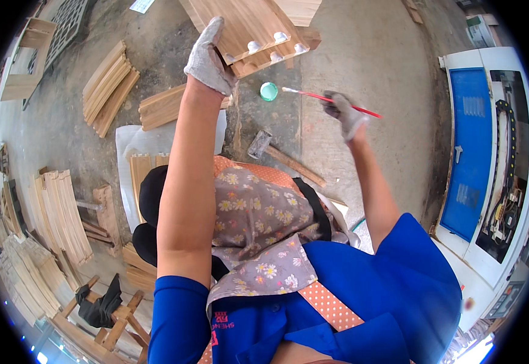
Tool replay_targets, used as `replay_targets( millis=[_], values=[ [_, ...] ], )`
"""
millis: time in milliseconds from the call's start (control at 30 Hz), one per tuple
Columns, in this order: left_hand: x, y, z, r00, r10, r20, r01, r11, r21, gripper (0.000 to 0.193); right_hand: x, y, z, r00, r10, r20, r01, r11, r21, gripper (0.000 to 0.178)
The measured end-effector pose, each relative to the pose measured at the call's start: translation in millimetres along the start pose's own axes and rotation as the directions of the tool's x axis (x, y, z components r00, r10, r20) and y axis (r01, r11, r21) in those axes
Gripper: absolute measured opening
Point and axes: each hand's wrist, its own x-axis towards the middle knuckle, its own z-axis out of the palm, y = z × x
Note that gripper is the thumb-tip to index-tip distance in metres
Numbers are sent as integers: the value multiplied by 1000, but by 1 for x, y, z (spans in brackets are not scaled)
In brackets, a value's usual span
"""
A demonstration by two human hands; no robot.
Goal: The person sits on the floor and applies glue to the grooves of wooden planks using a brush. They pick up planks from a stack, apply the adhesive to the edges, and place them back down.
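Observation:
My left hand (207, 60), in a pale work glove, grips the side edge of a wooden panel (240, 27) at the top of the view. White dabs, like glue, sit in several spots along the panel's near end. In my right hand (344, 115), also gloved, is a thin red-handled brush (318, 96). Its whitish tip points left toward a small green cup (268, 91) with pale stuff inside, standing on the floor. The brush tip and the cup are apart. A mallet (288, 162) with a wooden handle lies on the floor below the cup.
Stacked wooden slats (108, 88) lie on the floor at the left, with more boards (64, 212) further down. White foam sheeting (128, 142) spreads beside my left forearm. At the right stands a white cabinet with a blue door (469, 145). A wooden trestle (119, 318) is at lower left.

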Motion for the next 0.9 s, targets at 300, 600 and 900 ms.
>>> replay_targets(
  millis=[300, 600, 900],
  values=[
    [2, -7, 3, 999, -18, -45, 16, 999, -36, 36, 98, 128, 56, 992, 116, -48, -115, 684, -721, 31],
    [6, -9, 6, 995, -37, -92, 36, 999, -8, 36, 125, 191, 51, 981, 156, -113, -193, 824, -534, 23],
    [1, -6, 5, 999, -15, -38, 14, 1000, -18, 41, 107, 154, 50, 835, 548, -51, -534, 829, 166, 20]
  ],
)
